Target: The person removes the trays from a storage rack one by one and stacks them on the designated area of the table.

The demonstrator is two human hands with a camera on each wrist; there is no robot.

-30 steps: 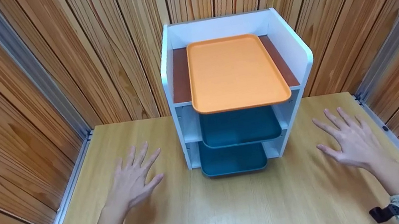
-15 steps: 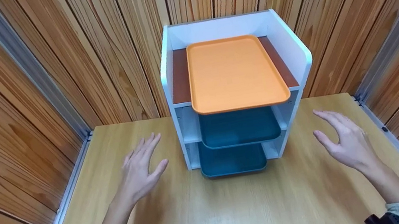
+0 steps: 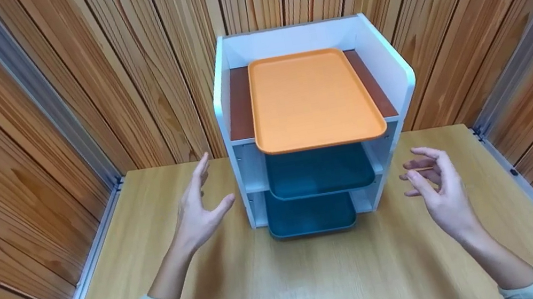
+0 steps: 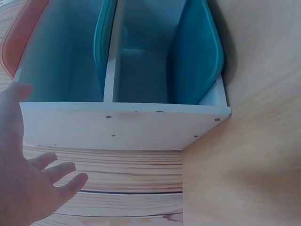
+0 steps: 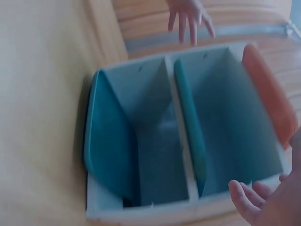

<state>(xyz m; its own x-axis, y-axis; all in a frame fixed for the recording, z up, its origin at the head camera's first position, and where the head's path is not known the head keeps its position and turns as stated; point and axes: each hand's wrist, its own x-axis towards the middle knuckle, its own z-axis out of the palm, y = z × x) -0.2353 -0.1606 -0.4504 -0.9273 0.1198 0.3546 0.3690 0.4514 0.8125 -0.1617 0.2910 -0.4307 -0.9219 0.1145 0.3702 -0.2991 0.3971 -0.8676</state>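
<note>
A white shelf unit [image 3: 400,70] stands at the back middle of the table. On its top level lies an orange tray [image 3: 315,100], its front edge jutting past the shelf. Below it a dark teal tray [image 3: 321,170] sticks out of the middle level, and another teal tray [image 3: 311,213] out of the bottom. My left hand [image 3: 198,212] hovers left of the unit, thumb spread from the fingers, holding nothing. To the right of the unit my right hand [image 3: 441,190] hangs in the air, its fingers loosely bent and nothing in them.
The wooden table [image 3: 305,283] runs forward from the unit. Wood-plank walls [image 3: 150,71] rise behind it and on both sides, with metal rails [image 3: 59,108] along the corners and the table's side edges.
Both hands have moved inward toward the shelf unit and turned their palms to face each other. The right fingers have bent from their earlier spread. The trays stay in place.
</note>
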